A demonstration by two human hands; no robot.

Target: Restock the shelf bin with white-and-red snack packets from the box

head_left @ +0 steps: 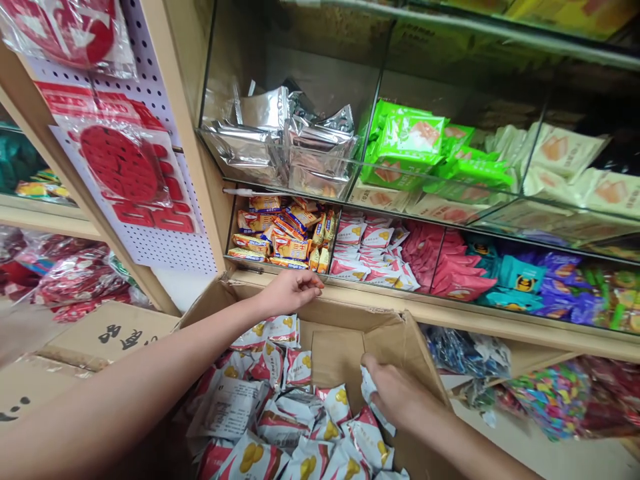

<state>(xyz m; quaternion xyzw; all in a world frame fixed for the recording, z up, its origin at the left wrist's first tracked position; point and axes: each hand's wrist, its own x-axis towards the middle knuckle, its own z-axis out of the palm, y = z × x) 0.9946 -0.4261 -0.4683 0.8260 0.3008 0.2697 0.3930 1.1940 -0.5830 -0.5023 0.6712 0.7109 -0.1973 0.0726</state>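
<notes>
R hand (397, 393) grips pkt (373, 400), L hand (291, 293) nr shelf (370, 298)

Bare, slender forearms (150, 380) and hands (287, 293)

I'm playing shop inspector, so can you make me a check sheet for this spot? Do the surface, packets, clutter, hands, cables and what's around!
Surface: wooden ledge, just beyond an open cardboard box.
Packets: white-and-red packets lie jumbled in the box.
Clutter: marked cardboard at left.
Hands: left hand curled near the box's far edge, contents unclear; right hand grips a white packet.
Cables: nothing seen.
Surroundings: silver packets and green packets above; red decorations hang at left.
</notes>
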